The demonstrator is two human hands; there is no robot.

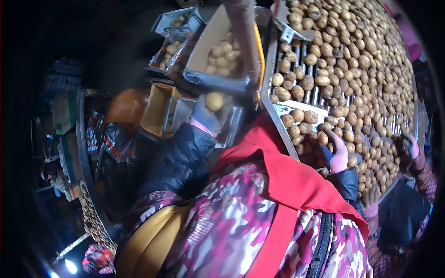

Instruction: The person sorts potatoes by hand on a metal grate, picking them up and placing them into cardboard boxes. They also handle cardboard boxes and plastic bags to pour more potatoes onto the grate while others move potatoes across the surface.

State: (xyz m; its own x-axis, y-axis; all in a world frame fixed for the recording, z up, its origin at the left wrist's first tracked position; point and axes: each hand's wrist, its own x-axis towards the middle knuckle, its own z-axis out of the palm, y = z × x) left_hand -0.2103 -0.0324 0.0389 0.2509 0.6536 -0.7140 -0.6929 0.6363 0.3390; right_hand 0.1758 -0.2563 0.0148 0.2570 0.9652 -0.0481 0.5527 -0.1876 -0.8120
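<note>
My left hand (207, 116), in a grey and pink glove, is closed around a pale potato (214, 101). It is above the boxes on the left, near an open carton with a light lining (184, 111). My right hand (339, 155), gloved in pink and blue, reaches down among the potatoes (366, 88) on the metal roller table (276, 111). Its thumb and fingers are apart. Some of its fingertips are hard to see in the shadow between potatoes.
A large lined carton (197, 69) holds potatoes, with smaller boxes (178, 19) behind it. A post with an orange cord (259, 55) stands between cartons and table. At the right, another person's gloved hands (410, 144) work over the potatoes. A brown open box (157, 109) lies left.
</note>
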